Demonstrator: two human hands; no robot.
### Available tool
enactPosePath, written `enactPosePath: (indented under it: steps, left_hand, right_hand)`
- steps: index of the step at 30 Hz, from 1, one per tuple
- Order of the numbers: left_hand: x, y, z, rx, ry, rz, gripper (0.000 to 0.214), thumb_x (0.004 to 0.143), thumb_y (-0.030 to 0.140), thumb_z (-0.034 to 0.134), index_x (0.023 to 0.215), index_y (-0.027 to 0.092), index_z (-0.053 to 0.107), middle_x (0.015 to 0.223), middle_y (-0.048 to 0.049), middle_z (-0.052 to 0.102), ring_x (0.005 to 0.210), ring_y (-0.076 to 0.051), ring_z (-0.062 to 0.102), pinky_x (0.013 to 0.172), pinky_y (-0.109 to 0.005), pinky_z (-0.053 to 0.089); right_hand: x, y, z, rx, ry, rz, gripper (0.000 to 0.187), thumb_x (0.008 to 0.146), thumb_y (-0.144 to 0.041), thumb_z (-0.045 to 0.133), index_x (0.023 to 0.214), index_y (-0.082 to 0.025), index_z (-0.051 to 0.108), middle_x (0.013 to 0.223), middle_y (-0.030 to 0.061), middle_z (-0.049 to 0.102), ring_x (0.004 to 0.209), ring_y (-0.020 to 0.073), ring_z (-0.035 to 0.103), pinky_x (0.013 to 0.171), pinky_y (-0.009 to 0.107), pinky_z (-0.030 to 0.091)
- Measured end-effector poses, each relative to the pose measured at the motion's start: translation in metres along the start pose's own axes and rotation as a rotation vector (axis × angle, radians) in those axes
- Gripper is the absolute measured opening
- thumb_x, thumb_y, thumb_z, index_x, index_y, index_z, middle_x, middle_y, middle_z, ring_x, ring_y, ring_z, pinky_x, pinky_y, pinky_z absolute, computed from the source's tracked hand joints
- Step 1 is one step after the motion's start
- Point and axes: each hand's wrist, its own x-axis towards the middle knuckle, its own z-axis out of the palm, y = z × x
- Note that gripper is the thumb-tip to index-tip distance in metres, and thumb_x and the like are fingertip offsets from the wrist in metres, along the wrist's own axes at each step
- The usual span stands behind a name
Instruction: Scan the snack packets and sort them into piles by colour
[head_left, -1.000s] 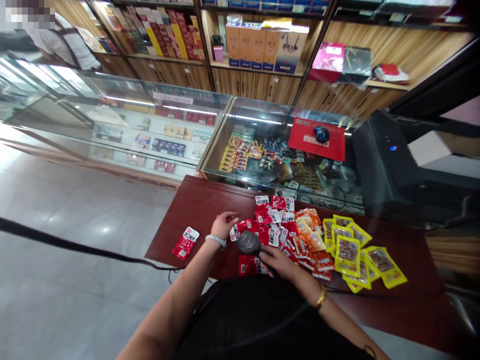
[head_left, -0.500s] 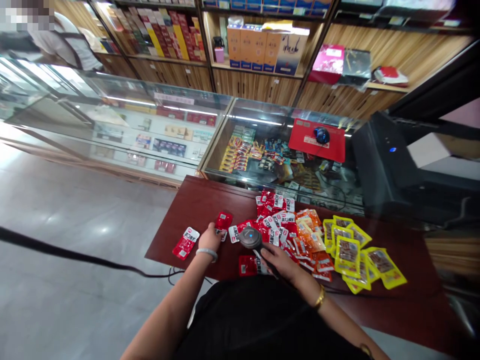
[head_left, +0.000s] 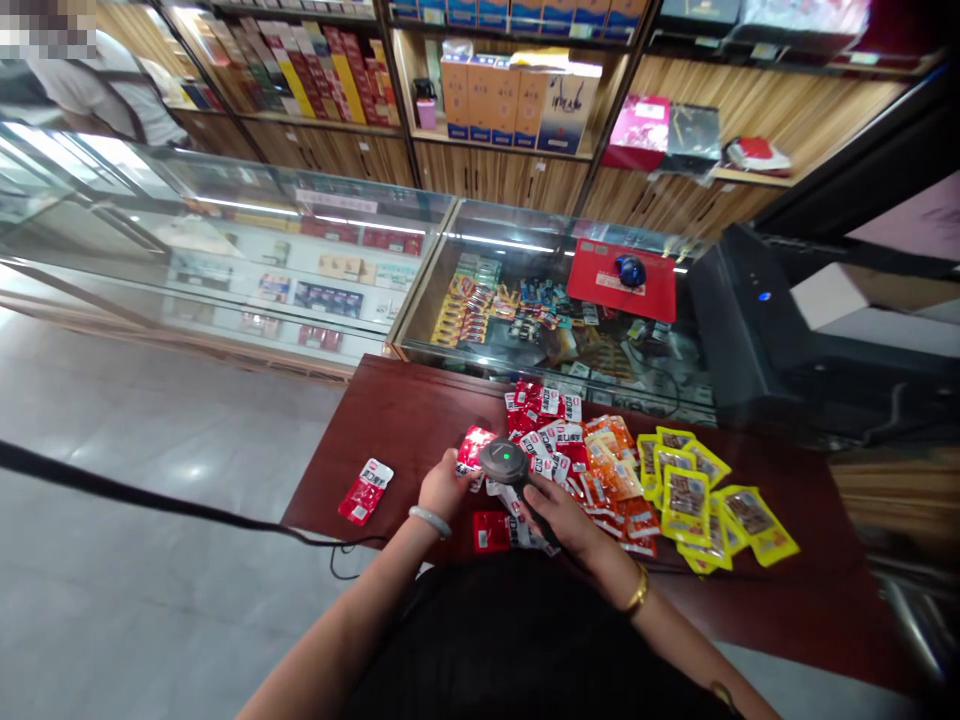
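My left hand (head_left: 444,487) is closed on a red and white snack packet (head_left: 475,450), held up just left of the scanner head. In my right hand (head_left: 559,512) is a dark handheld barcode scanner (head_left: 504,460), its small light green. Red and white packets (head_left: 551,435) lie heaped behind and beside the scanner. To their right come orange packets (head_left: 619,470) and then yellow packets (head_left: 686,505). A single red packet (head_left: 366,492) rests apart on the left of the brown table (head_left: 330,455). Another red packet (head_left: 491,532) lies near my body, partly covered.
A glass display counter (head_left: 420,250) stands behind the table, with a red mat (head_left: 592,270) and a mouse (head_left: 630,270) on it. A dark monitor-like machine (head_left: 739,330) is at right. A black cable (head_left: 187,505) crosses at left. Another person (head_left: 127,85) is at far left.
My left hand has picked up the red packet from the table and brought it right, beside the scanner. The scanner's light has turned from blue to green.
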Motion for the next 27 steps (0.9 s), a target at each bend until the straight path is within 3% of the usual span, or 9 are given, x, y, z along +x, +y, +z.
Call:
enactPosePath:
  steps: [5, 7, 10, 14, 17, 21, 24, 27]
  left_hand:
    - [0.013, 0.001, 0.009, -0.206, -0.074, 0.244, 0.023, 0.08, 0.031, 0.065, 0.1, 0.021, 0.058, 0.095, -0.0037, 0.07, 0.087, -0.019, 0.064, 0.078, -0.028, 0.046]
    - [0.018, -0.007, 0.004, -0.238, -0.017, 0.286, 0.026, 0.081, 0.031, 0.063, 0.105, 0.021, 0.06, 0.105, -0.0055, 0.069, 0.096, -0.019, 0.064, 0.085, -0.029, 0.047]
    - [0.018, -0.039, -0.017, -0.076, 0.208, 0.128, 0.035, 0.083, 0.036, 0.062, 0.113, 0.018, 0.059, 0.118, -0.0119, 0.066, 0.112, -0.025, 0.059, 0.097, -0.034, 0.043]
    - [0.007, -0.099, -0.048, 0.257, 0.395, -0.303, 0.056, 0.083, 0.04, 0.061, 0.132, 0.015, 0.049, 0.137, -0.0174, 0.052, 0.129, -0.034, 0.045, 0.106, -0.043, 0.036]
    - [0.001, -0.133, -0.063, 0.384, 0.313, -0.468, 0.072, 0.078, 0.047, 0.064, 0.138, 0.017, 0.042, 0.142, -0.0194, 0.047, 0.129, -0.038, 0.044, 0.1, -0.046, 0.04]
    - [0.005, -0.155, -0.076, 0.43, 0.108, -0.517, 0.069, 0.07, 0.054, 0.069, 0.122, 0.014, 0.052, 0.128, -0.0226, 0.058, 0.119, -0.038, 0.054, 0.092, -0.045, 0.044]
    - [0.015, -0.153, -0.076, 0.292, -0.09, -0.411, 0.045, 0.075, 0.049, 0.067, 0.104, 0.015, 0.059, 0.109, -0.018, 0.068, 0.102, -0.03, 0.064, 0.082, -0.034, 0.046]
    - [0.025, -0.136, -0.062, 0.203, -0.118, -0.29, 0.031, 0.087, 0.047, 0.052, 0.099, 0.019, 0.059, 0.104, -0.0109, 0.071, 0.096, -0.022, 0.066, 0.079, -0.029, 0.044]
  right_hand:
    - [0.001, 0.014, -0.003, 0.003, 0.026, 0.02, 0.055, 0.078, -0.069, 0.062, 0.103, -0.021, 0.06, 0.054, -0.0062, 0.048, 0.041, 0.0092, 0.037, 0.041, 0.024, 0.028]
    - [0.002, 0.017, -0.003, -0.005, 0.024, 0.03, 0.053, 0.079, -0.068, 0.062, 0.104, -0.021, 0.06, 0.054, -0.0062, 0.048, 0.041, 0.0092, 0.038, 0.041, 0.023, 0.029]
    - [0.002, 0.018, -0.003, -0.015, 0.012, 0.041, 0.05, 0.081, -0.066, 0.062, 0.105, -0.021, 0.06, 0.056, -0.0062, 0.05, 0.042, 0.0087, 0.039, 0.041, 0.021, 0.029]
    - [0.003, 0.019, -0.004, -0.013, -0.02, 0.051, 0.045, 0.083, -0.063, 0.061, 0.1, -0.022, 0.059, 0.059, -0.0063, 0.05, 0.043, 0.0078, 0.038, 0.041, 0.021, 0.029]
    - [0.004, 0.022, -0.004, -0.013, -0.022, 0.062, 0.045, 0.081, -0.064, 0.062, 0.097, -0.022, 0.058, 0.058, -0.0064, 0.049, 0.043, 0.0085, 0.039, 0.041, 0.021, 0.029]
    - [0.004, 0.026, -0.004, -0.018, -0.018, 0.048, 0.043, 0.082, -0.063, 0.062, 0.095, -0.022, 0.058, 0.056, -0.0067, 0.049, 0.042, 0.0086, 0.038, 0.041, 0.021, 0.029]
    - [0.002, 0.025, -0.004, 0.003, -0.009, 0.046, 0.043, 0.083, -0.062, 0.062, 0.095, -0.021, 0.057, 0.055, -0.0072, 0.049, 0.041, 0.008, 0.038, 0.04, 0.021, 0.027]
    - [-0.001, 0.021, -0.006, 0.02, 0.001, 0.045, 0.047, 0.081, -0.065, 0.062, 0.095, -0.02, 0.057, 0.054, -0.0076, 0.048, 0.04, 0.0074, 0.037, 0.04, 0.021, 0.028]
